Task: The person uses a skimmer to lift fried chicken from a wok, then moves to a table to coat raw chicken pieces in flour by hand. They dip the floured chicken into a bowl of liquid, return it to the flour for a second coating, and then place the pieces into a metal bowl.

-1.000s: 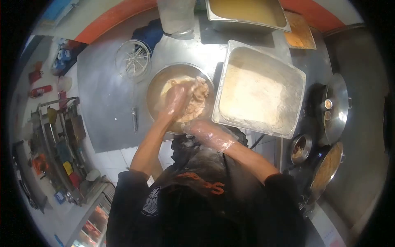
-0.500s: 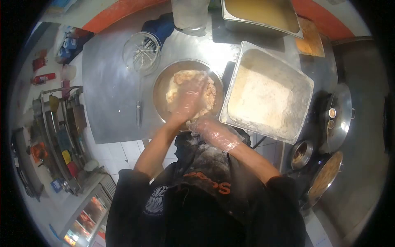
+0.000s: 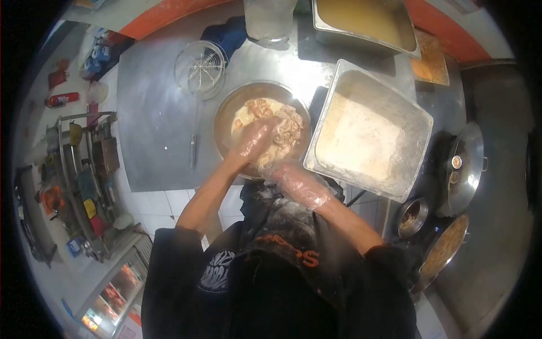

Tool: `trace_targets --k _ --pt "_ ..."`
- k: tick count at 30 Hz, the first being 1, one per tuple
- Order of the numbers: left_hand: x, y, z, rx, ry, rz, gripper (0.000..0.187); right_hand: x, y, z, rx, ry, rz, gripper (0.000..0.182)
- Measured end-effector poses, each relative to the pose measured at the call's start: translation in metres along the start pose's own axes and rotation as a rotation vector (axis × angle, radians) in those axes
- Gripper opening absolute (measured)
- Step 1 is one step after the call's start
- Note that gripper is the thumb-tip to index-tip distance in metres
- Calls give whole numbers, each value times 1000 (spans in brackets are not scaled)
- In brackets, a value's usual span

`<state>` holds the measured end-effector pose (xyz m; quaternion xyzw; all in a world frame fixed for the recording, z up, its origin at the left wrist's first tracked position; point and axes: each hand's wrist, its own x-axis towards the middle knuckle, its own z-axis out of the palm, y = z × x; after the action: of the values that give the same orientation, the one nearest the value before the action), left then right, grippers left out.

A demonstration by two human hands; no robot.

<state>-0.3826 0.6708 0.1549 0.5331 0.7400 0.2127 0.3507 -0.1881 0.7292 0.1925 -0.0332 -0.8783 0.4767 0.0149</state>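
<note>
A round metal bowl (image 3: 223, 116) on the steel table holds raw meat pieces (image 3: 289, 125) in a pale, wet coating. Inside it, my left hand (image 3: 255, 140), in a clear plastic glove, is curled and closed on some of the meat; its fingertips are partly hidden. My right hand (image 3: 298, 183), also in a clear glove, is at the bowl's near rim, fingers closed around the edge. Right beside the bowl stands a deep rectangular metal pan (image 3: 361, 133) with pale flour over its bottom.
A wire strainer (image 3: 200, 68) lies on the table (image 3: 152, 124) behind and left of the bowl, its handle toward me. At the back are a clear container (image 3: 270, 22) and a pan of yellowish liquid (image 3: 367, 22). Large woks (image 3: 467, 169) stand at the right.
My left hand has moved slightly down and left in the bowl, its fingers more curled, and more meat shows. My right hand stays at the rim. The whole view has shifted a little.
</note>
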Motion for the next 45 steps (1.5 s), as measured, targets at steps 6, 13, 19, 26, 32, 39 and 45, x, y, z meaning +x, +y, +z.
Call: trace_targets --k 6,13,19,26,32,39,45 --pt "-8 -43 64 -653 215 17 53 2 -8 -3 -103 -63 67 13" --pt "26 -4 18 -53 354 113 57 -1 -7 -2 -95 -52 90 15" --pt "23 -7 27 -156 271 12 46 5 -11 -6 -163 -138 87 17" --pt "-13 6 -18 266 139 163 42 4 -11 -8 40 -62 127 17" --pt "-25 -12 -38 -96 59 -183 48 -1 3 1 -69 -118 93 21" --pt "-55 -15 -21 133 175 -89 44 -1 0 0 -118 -142 84 20" --pt "-57 -35 -17 187 143 -49 52 2 -7 -10 -38 -147 86 31"
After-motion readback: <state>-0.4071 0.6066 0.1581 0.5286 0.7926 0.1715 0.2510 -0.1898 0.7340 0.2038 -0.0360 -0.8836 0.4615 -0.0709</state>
